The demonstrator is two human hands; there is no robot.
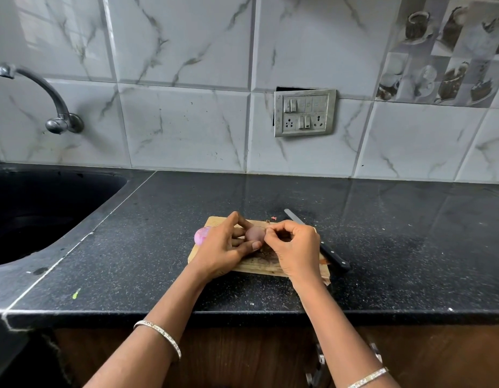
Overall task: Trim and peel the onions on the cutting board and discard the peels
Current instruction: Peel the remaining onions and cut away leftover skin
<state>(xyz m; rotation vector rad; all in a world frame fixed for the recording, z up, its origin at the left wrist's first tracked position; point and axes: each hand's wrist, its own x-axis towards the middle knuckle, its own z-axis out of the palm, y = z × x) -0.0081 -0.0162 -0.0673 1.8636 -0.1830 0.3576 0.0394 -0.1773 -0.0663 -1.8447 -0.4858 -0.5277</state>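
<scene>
Black speckled stone counter [382, 247] carried a small pale wooden cutting board [259, 268] near its front edge. Above the board, the left hand [225, 247] cupped a round dull-purple onion [253, 233], fingers and thumb curled round it. The right hand [295, 247] pinched the onion's right side with bunched fingertips. A glossy pink peeled onion [200, 236] sat at the board's left edge, and a black-handled steel knife [331, 252] lay just right of the board.

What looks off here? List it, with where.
The switch plate hangs crooked, a dark gap showing along its top and left. A green scrap lies on the counter near the front edge.
</scene>
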